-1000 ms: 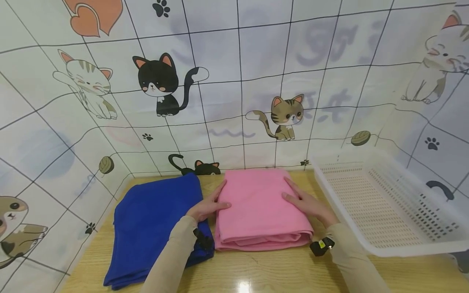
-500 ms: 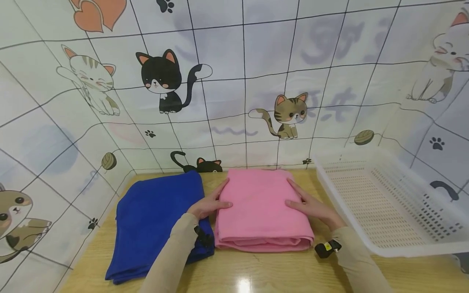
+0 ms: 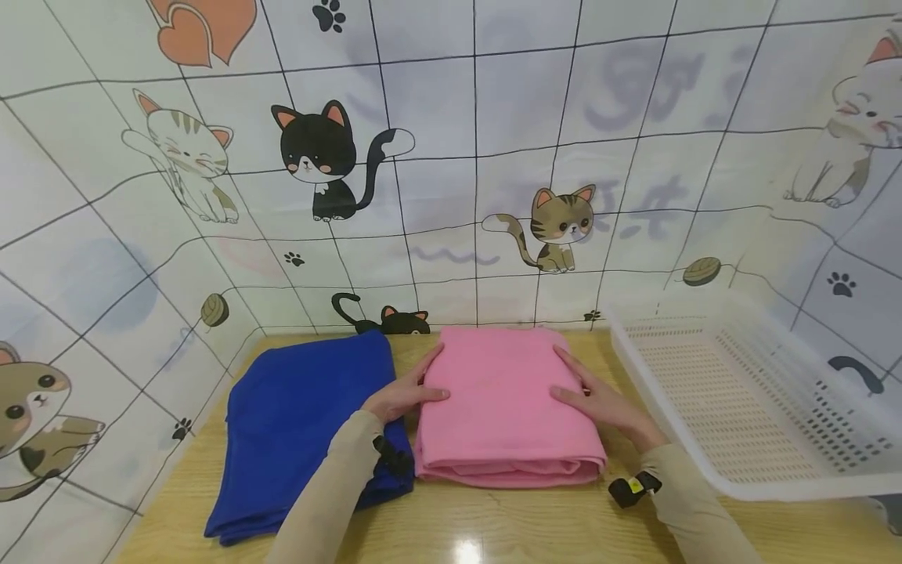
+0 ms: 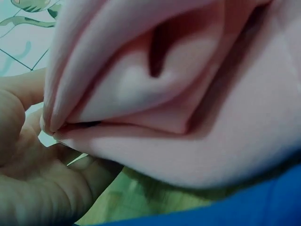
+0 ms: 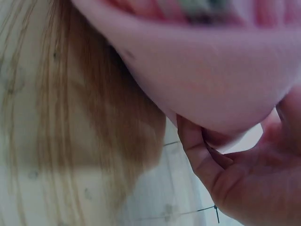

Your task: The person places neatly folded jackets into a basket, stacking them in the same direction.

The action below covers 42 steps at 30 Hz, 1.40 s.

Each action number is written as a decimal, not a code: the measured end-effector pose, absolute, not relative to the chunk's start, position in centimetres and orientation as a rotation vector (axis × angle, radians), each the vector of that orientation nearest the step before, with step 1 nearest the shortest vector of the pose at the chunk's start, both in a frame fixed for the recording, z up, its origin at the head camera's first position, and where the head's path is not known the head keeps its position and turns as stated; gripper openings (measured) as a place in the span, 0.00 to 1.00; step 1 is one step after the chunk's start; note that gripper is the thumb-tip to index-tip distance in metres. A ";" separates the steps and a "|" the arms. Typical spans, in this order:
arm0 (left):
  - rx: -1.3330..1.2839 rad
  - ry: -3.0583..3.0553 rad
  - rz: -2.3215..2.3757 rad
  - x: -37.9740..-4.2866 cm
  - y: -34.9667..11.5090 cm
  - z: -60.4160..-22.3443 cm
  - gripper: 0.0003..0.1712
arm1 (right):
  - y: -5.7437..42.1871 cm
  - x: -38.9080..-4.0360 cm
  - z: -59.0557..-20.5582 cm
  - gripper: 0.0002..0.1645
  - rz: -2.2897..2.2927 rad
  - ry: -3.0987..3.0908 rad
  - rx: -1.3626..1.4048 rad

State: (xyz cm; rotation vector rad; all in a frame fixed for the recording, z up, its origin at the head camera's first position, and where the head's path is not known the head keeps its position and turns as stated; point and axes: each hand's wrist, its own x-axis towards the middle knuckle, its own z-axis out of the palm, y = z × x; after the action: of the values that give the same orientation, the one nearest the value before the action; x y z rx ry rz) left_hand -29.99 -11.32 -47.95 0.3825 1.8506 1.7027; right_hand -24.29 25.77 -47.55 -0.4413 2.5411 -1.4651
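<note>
A thick, folded pink cloth (image 3: 507, 399) lies on the table in the head view, its layered edge facing me. My left hand (image 3: 405, 392) holds its left side, thumb on top. On the opposite side my right hand (image 3: 602, 399) grips it, also with the thumb on top. Close up in the left wrist view, the left hand (image 4: 42, 165) has its fingers at the edge of the pink folds (image 4: 141, 84). Fingers of the right hand (image 5: 249, 183) curl against the underside of the pink cloth (image 5: 211, 80) in the right wrist view. Some fingertips are hidden.
A folded blue cloth (image 3: 303, 423) lies to the left, partly under my left forearm. The white perforated basket (image 3: 733, 407) stands at the right, close to my right wrist. Behind the wooden table (image 3: 521, 525) rises a wall covering (image 3: 437, 188) with printed cats.
The head view has shifted slightly. Both hands keep their places at the sides of the pink cloth, which looks unmoved on the table.
</note>
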 end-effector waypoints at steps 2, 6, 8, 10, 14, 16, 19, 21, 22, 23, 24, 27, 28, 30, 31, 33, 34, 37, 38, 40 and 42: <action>0.365 1.858 1.695 -29.8 -11.3 -47.8 0.55 | 25.5 -24.1 -47.4 0.46 -1.490 2.536 -0.430; 0.334 1.893 1.679 -29.3 -11.2 -47.2 0.56 | 25.1 -23.8 -46.9 0.44 -1.525 2.533 -0.426; 0.334 1.929 1.667 -28.9 -11.2 -46.5 0.56 | 24.8 -23.7 -46.6 0.44 -1.541 2.529 -0.407; 0.356 1.960 1.652 -28.8 -11.3 -45.7 0.56 | 24.6 -23.5 -46.3 0.43 -1.565 2.529 -0.394; 0.412 2.012 1.652 -29.2 -11.8 -44.7 0.56 | 24.0 -23.0 -45.6 0.42 -1.617 2.532 -0.370; 0.418 2.016 1.672 -29.3 -12.0 -44.4 0.57 | 23.6 -22.7 -45.1 0.42 -1.636 2.536 -0.368; 0.403 2.030 1.676 -29.3 -12.2 -44.2 0.57 | 23.2 -22.4 -44.4 0.42 -1.658 2.534 -0.374; 0.396 2.036 1.672 -29.2 -12.3 -44.0 0.57 | 23.1 -22.2 -43.9 0.41 -1.681 2.523 -0.379; 0.391 2.045 1.667 -29.1 -12.2 -43.9 0.56 | 23.0 -22.0 -43.7 0.41 -1.689 2.518 -0.380; 0.390 2.055 1.661 -29.0 -12.2 -43.8 0.56 | 22.9 -21.8 -43.5 0.42 -1.696 2.513 -0.381; 0.391 2.062 1.659 -28.9 -12.2 -43.7 0.56 | 22.9 -21.6 -43.3 0.42 -1.698 2.511 -0.382; 0.417 2.085 1.660 -28.7 -12.1 -43.5 0.56 | 22.7 -21.0 -42.8 0.42 -1.695 2.523 -0.379; 0.429 2.089 1.658 -28.6 -12.1 -43.4 0.56 | 22.7 -20.8 -42.6 0.42 -1.686 2.532 -0.377; 0.458 2.094 1.658 -28.5 -12.0 -43.2 0.55 | 22.8 -20.4 -42.3 0.43 -1.664 2.554 -0.376; 0.471 2.098 1.656 -28.3 -12.0 -43.1 0.55 | 22.8 -20.3 -42.1 0.43 -1.652 2.564 -0.372; 0.481 2.095 1.658 -28.2 -11.9 -43.0 0.55 | 22.8 -20.0 -41.6 0.43 -1.638 2.576 -0.372; 0.486 2.102 1.654 -28.1 -11.8 -43.0 0.55 | 22.9 -19.8 -41.3 0.43 -1.633 2.578 -0.373; 0.480 2.113 1.650 -28.1 -11.5 -43.0 0.55 | 23.1 -19.5 -40.7 0.44 -1.612 2.589 -0.373; 0.481 2.113 1.653 -28.1 -11.4 -43.0 0.54 | 23.2 -19.3 -40.6 0.44 -1.610 2.590 -0.374; 0.500 2.125 1.646 -28.2 -11.1 -43.1 0.54 | 23.3 -19.1 -40.3 0.45 -1.594 2.597 -0.363; 0.514 2.132 1.646 -28.2 -10.7 -43.1 0.54 | 23.4 -19.0 -40.1 0.45 -1.588 2.597 -0.357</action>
State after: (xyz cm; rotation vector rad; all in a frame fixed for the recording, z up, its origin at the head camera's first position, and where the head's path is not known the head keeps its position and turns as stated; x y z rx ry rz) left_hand -28.19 -10.73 -43.10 0.5138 2.1323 1.6461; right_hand -18.97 23.44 -40.08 -0.3575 2.5974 -1.5884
